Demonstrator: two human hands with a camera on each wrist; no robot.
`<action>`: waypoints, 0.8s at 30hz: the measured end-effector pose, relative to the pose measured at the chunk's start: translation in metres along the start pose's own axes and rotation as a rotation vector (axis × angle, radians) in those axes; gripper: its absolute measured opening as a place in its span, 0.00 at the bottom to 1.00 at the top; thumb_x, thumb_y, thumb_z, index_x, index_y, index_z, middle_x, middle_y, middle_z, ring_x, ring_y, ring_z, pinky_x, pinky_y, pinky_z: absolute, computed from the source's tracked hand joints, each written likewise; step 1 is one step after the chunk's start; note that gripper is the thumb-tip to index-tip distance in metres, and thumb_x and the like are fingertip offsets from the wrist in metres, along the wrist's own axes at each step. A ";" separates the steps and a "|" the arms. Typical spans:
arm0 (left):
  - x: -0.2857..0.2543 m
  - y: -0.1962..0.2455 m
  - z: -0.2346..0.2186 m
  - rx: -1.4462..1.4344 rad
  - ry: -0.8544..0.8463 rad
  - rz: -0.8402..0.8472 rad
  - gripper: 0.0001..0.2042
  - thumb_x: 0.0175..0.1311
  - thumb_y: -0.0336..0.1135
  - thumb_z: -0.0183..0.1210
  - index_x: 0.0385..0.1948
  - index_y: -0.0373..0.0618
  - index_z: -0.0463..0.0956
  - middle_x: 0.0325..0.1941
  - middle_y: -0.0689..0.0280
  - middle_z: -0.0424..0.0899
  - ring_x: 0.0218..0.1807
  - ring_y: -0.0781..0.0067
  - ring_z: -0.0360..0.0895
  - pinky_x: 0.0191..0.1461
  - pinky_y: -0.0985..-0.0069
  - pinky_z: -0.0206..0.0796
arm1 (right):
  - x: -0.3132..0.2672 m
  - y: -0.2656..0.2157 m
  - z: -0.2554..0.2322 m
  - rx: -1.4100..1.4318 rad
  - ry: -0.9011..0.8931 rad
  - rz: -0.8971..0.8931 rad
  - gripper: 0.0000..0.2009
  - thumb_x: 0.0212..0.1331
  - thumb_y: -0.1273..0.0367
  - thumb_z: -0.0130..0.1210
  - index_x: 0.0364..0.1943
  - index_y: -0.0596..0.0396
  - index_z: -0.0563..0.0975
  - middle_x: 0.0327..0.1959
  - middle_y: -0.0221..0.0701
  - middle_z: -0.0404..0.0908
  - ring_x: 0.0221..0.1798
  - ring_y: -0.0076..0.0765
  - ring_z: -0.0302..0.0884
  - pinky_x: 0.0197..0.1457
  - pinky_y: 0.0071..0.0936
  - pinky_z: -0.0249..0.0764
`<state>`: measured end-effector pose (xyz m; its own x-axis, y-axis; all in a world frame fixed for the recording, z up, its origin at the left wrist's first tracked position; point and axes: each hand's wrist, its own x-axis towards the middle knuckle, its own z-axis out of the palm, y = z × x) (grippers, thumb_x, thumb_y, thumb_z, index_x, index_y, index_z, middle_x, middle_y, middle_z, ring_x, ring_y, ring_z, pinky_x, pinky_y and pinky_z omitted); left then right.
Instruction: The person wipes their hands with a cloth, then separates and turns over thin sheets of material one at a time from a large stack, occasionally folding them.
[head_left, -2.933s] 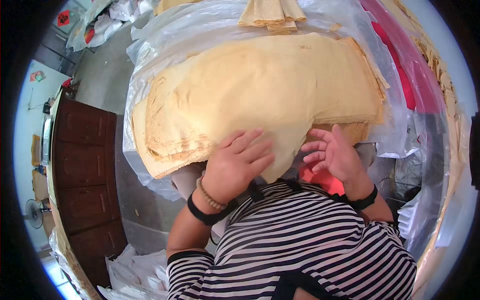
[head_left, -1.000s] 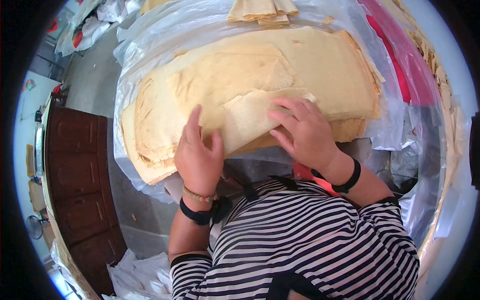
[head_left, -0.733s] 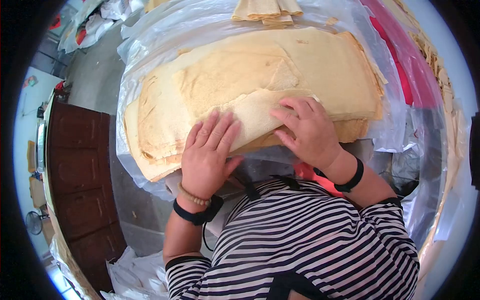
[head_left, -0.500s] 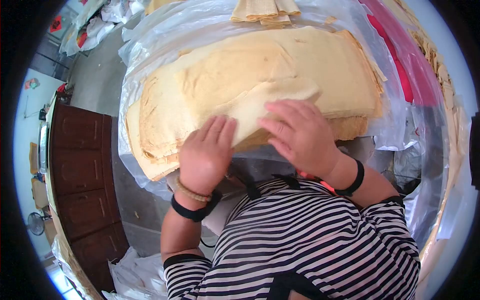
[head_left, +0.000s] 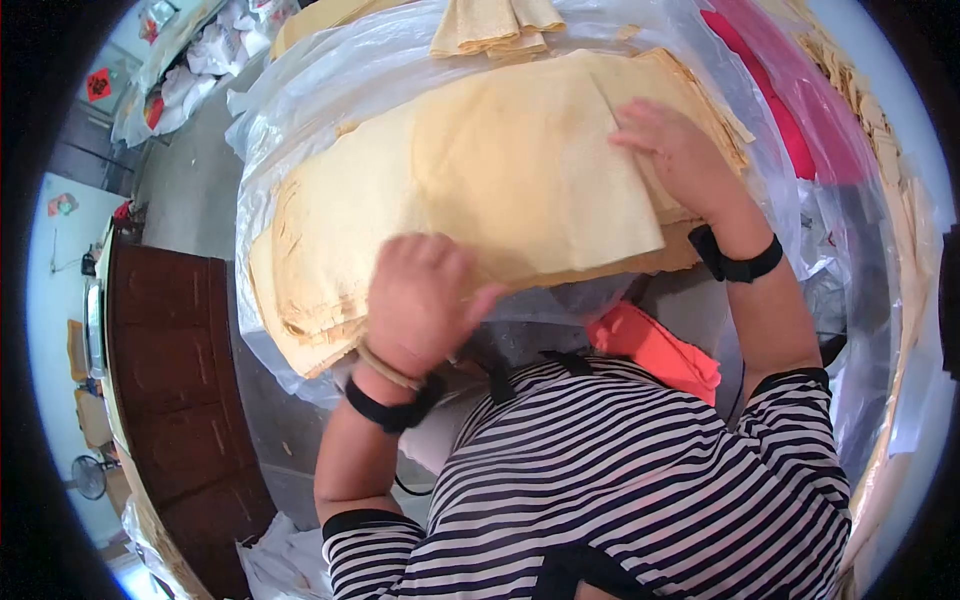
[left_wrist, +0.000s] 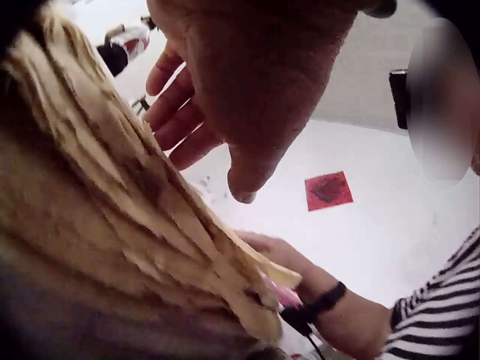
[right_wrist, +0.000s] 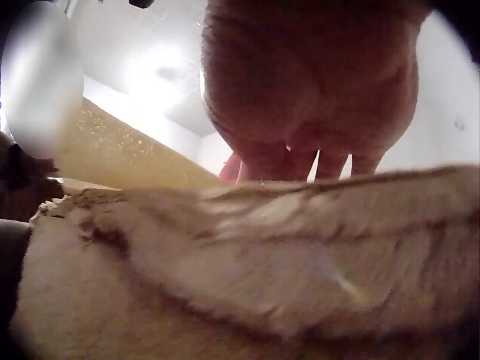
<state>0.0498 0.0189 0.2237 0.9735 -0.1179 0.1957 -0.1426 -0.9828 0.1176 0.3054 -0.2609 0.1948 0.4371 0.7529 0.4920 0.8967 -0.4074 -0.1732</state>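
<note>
Top sheet: a thin, pale yellow tofu-skin sheet (head_left: 530, 170) lies folded over on the stack of tofu-skin sheets (head_left: 310, 270), its smooth face up and one straight edge running along its right side.

Right hand: the right hand (head_left: 680, 155) lies flat on the far right part of the stack, just past the folded sheet's right edge; its fingers (head_left: 640, 125) are stretched out and press down on the sheets, curled around nothing. In the right wrist view the fingertips (right_wrist: 330, 161) rest on top of the layered edges.

Left hand: the left hand (head_left: 420, 300) sits at the near edge of the stack, just below the folded sheet's near border. From the head view its fingers look bent; in the left wrist view the fingers (left_wrist: 176, 112) hang loosely curled above the sheet edges and hold nothing.

Stack: many sheets lie in layers, golden to tan, with ragged, dry, frayed edges that show clearly at the left and near sides (left_wrist: 112, 217).

Under the stack: clear plastic film (head_left: 300, 90) covers the table and bunches up around the pile.

Further back: a smaller folded bundle of sheets (head_left: 490, 25) lies beyond the stack, apart from it.

Person: a black-and-white striped shirt (head_left: 620, 480), a black strap on each wrist, a bead bracelet (head_left: 385, 368) on the left wrist.

Left of the table: a dark wooden cabinet (head_left: 170, 380).
</note>
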 end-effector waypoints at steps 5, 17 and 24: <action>-0.002 0.046 0.016 -0.102 0.014 0.056 0.21 0.56 0.44 0.70 0.50 0.46 0.83 0.45 0.61 0.83 0.51 0.55 0.79 0.58 0.57 0.68 | -0.018 -0.079 -0.033 0.073 -0.042 0.033 0.18 0.61 0.71 0.58 0.56 0.51 0.83 0.61 0.39 0.82 0.64 0.50 0.77 0.70 0.43 0.73; 0.061 -0.015 0.014 0.136 0.088 -0.164 0.12 0.65 0.43 0.64 0.43 0.47 0.82 0.39 0.58 0.81 0.45 0.53 0.81 0.47 0.58 0.75 | 0.048 -0.033 0.021 -0.169 -0.168 -0.036 0.19 0.62 0.67 0.61 0.58 0.49 0.80 0.64 0.34 0.80 0.65 0.47 0.76 0.68 0.43 0.72; 0.003 0.017 -0.012 0.105 0.044 -0.195 0.24 0.54 0.47 0.72 0.52 0.48 0.82 0.46 0.61 0.83 0.48 0.54 0.81 0.54 0.60 0.73 | -0.003 -0.054 0.003 0.192 -0.182 -0.253 0.25 0.56 0.71 0.59 0.62 0.44 0.78 0.68 0.39 0.76 0.71 0.48 0.72 0.75 0.45 0.68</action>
<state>0.0479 0.0034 0.2379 0.9718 0.0803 0.2219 0.0694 -0.9960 0.0562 0.2555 -0.2393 0.2001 0.1898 0.9043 0.3824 0.9673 -0.1054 -0.2308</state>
